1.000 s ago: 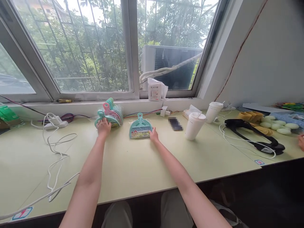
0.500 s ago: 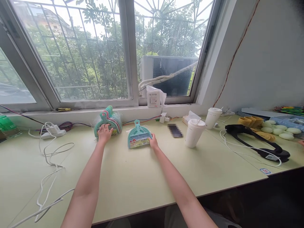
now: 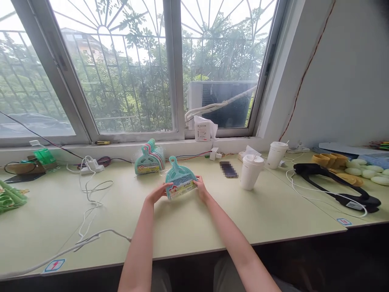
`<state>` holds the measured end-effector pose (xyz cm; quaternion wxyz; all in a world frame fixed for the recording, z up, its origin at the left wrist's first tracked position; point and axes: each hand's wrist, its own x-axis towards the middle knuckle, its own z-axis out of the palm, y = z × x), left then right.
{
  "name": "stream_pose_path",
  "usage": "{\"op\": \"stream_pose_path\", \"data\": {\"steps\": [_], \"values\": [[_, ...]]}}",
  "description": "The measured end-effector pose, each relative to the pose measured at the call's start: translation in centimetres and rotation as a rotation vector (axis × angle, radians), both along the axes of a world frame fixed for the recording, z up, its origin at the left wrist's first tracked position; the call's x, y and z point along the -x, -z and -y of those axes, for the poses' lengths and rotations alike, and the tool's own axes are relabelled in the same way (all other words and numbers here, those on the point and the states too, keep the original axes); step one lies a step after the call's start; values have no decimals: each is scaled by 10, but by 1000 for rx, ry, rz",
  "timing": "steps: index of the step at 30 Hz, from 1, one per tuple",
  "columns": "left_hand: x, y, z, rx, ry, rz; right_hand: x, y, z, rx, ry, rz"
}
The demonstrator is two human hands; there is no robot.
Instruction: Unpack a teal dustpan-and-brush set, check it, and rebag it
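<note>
A teal dustpan and brush set (image 3: 181, 179) in clear wrapping is held between my two hands, its handle pointing away from me. My left hand (image 3: 158, 192) grips its left edge, fingers closed on it. On its right edge my right hand (image 3: 200, 188) is closed too. A printed label and blue bristles show on its face. Behind and to the left stands a row of similar dustpan sets (image 3: 147, 160) in teal and pink, packed closely together in plastic, with neither hand touching it.
Two white lidded cups (image 3: 251, 172) and a phone (image 3: 228, 169) are to the right, with a black strap-like device (image 3: 331, 184) farther over. White cables (image 3: 88, 202) trail across the left of the table (image 3: 182, 231). A tissue pack (image 3: 204, 129) rests by the window.
My left hand has left the row of dustpan sets and taken hold of the left edge of the single set. That set is now tilted, with both hands on it. The view has turned left.
</note>
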<state>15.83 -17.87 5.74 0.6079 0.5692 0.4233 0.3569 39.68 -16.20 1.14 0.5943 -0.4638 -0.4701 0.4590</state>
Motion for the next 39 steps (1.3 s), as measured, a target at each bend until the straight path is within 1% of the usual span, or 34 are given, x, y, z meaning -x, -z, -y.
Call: {"op": "stream_pose_path", "data": {"steps": [1, 3, 4, 5, 6, 7, 9, 11, 14, 15, 17, 19, 21, 22, 23, 24, 26, 30, 31, 35, 39], "values": [[-3, 5, 4, 26, -51, 28, 1, -1, 7, -57, 82, 133], [-6, 13, 7, 82, -127, 110, 3, -3, 21, -236, 260, 438], [-7, 16, 7, 100, -150, 162, 4, -5, 28, -339, 303, 585], [-7, 17, 6, 106, -164, 218, 6, -6, 35, -432, 297, 714], [-7, 17, 6, 101, -173, 273, 9, -8, 40, -499, 242, 821], [-7, 16, 6, 90, -185, 323, 12, -9, 44, -531, 159, 905], [-6, 14, 5, 74, -200, 394, 21, -11, 49, -505, 17, 972], [-4, 11, 6, 60, -194, 430, 27, -12, 49, -412, -31, 872], [-2, 10, 7, 15, -179, 461, 28, -16, 45, -300, 13, 555], [-2, 10, 7, -2, -170, 464, 26, -18, 44, -278, 30, 480], [-3, 10, 8, -22, -138, 452, 20, -22, 41, -202, 47, 400], [-5, 11, 9, -31, -85, 418, 14, -24, 38, -15, -7, 309], [-8, 12, 11, -38, -34, 373, 10, -25, 35, 215, -98, 148], [-9, 12, 11, -42, -14, 351, 8, -25, 33, 285, -138, 53], [-11, 12, 12, -44, 2, 332, 7, -25, 32, 307, -169, -36], [-12, 12, 13, -42, 17, 318, 6, -24, 30, 287, -183, -110], [-13, 11, 15, -26, 55, 288, 6, -21, 28, 198, -156, -200], [-14, 7, 18, 16, 139, 219, 8, -15, 25, 90, 9, -155], [-13, 6, 18, 26, 143, 214, 9, -15, 25, 75, 26, -140], [-12, 4, 16, 55, 74, 218, 15, -15, 26, 77, -10, -123], [-10, 8, 11, 33, 16, 207, 20, -18, 31, 86, -33, -209]]}}
